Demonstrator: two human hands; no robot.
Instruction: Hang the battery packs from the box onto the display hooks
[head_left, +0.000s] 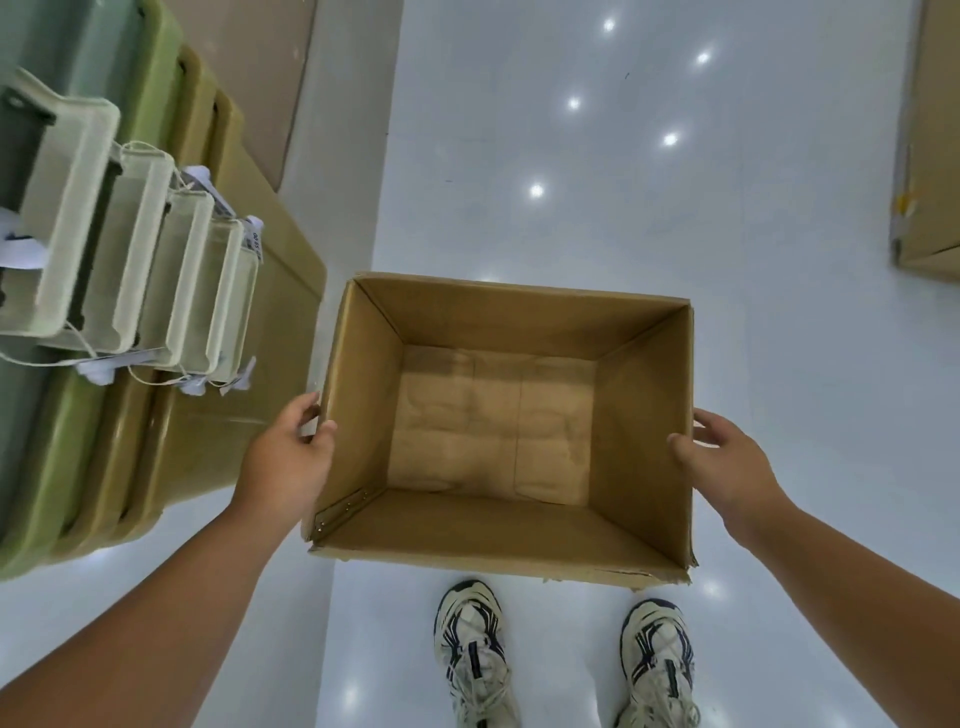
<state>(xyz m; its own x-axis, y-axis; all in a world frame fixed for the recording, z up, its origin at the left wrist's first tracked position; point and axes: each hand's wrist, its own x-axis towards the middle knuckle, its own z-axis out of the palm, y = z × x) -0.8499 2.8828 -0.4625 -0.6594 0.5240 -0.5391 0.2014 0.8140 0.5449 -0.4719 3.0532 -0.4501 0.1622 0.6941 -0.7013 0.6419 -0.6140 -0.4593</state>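
Cardboard fills the middle of your view: the box (498, 415) sits between your two hands, its top open, its flaps out of sight, and its brown floor bare apart from creases and a seam line. Your left hand (291, 452) grips the left wall near the top edge, thumb hooked over the rim to the inside and fingers curled round the outside. Your right hand (722, 457) holds the right wall, thumb lying over the rim and fingers spread along the outer face. A row of metal staples (343, 506) runs along the inner near-left corner. The near rim is ragged and torn at its right end.

Below the box your two sneakers (566, 654), cream with dark navy stripes, stand on the glossy white floor (623, 182), which mirrors several ceiling lights.

To your left stands a stack of nested plastic tubs (171, 441) in green and tan shades. On top of them lie smaller pale storage bins (104, 249) nested in a row, each tied with string to white paper tags (254, 239). One tag shows printed digits, perhaps "00 85", though the print is too small and blurred for you to read with confidence.

Another cardboard carton (930, 156) edges into view at the far right.
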